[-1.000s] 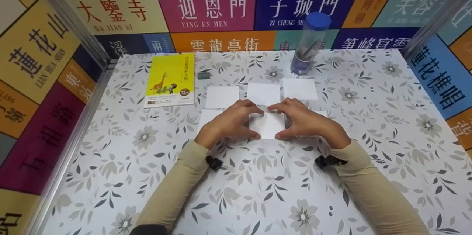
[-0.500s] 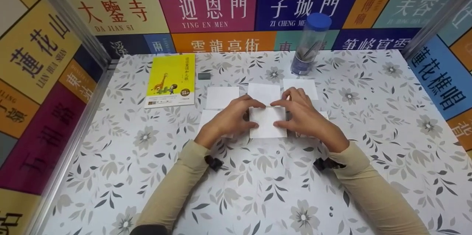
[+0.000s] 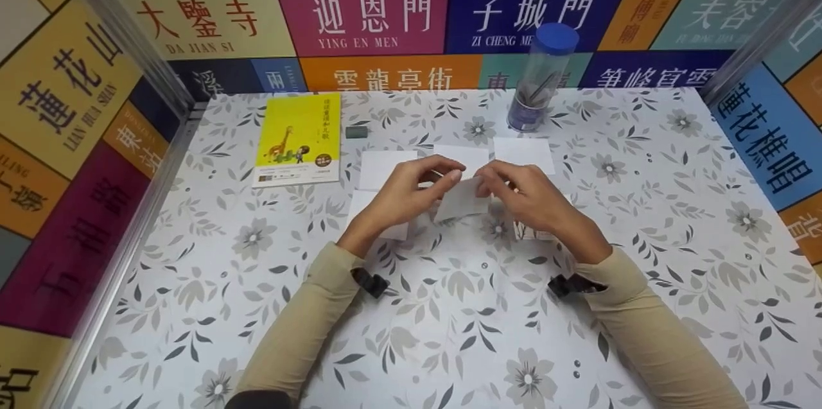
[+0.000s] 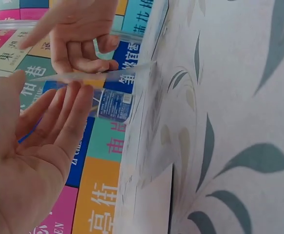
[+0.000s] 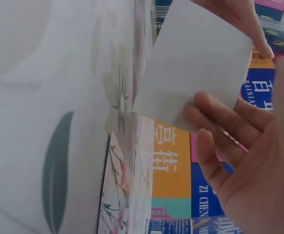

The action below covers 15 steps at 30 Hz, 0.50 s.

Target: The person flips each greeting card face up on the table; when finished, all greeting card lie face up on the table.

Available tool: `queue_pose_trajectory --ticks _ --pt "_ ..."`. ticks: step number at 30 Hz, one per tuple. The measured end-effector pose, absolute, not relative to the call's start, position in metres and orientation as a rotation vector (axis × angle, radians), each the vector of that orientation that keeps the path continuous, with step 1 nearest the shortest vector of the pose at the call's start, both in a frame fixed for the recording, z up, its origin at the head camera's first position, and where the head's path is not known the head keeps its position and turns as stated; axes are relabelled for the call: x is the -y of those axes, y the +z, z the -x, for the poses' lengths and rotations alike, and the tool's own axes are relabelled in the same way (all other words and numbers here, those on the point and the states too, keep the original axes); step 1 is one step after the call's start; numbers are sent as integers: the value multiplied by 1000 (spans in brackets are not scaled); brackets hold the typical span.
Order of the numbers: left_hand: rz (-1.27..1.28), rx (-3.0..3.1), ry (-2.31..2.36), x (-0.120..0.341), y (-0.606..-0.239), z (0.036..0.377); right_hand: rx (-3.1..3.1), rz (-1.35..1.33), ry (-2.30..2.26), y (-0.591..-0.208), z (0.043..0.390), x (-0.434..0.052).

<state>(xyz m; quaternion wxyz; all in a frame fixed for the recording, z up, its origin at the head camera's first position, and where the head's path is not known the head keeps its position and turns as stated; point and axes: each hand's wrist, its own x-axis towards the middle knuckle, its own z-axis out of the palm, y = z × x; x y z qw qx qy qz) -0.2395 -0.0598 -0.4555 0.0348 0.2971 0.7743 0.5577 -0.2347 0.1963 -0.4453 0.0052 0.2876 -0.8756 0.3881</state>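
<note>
A white square card (image 3: 462,200) is raised off the table and tilted between my two hands. My left hand (image 3: 408,194) pinches its upper left corner between thumb and fingers in the head view. My right hand (image 3: 536,200) has bent fingers at its right edge; its fingers (image 5: 210,105) look blurred over the plain face in the right wrist view. From the left wrist, the card shows almost edge-on. Blank cards lie behind: left (image 3: 387,166), middle (image 3: 449,153) and right (image 3: 523,153). Partly under my hands are another white card (image 3: 392,231) and one with drawn stems (image 3: 534,232).
A yellow book (image 3: 298,130) lies at the back left, with a small dark grey block (image 3: 356,132) beside it. A clear tube with a blue lid (image 3: 555,38) stands at the back right. Printed panels (image 3: 372,11) wall in the flower-patterned table (image 3: 257,306).
The middle front card, flat on the table a second ago, has been lifted and tilted, baring the tabletop beneath. My left thumb has moved up to its corner; my right fingers have bent in.
</note>
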Motion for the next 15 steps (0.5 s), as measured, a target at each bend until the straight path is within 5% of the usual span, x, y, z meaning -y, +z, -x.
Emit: queue_pose_trajectory --ticks 15 --pt "-909 -2528 1610 67 -463 247 2642 -1095 1249 -447 236 -197"
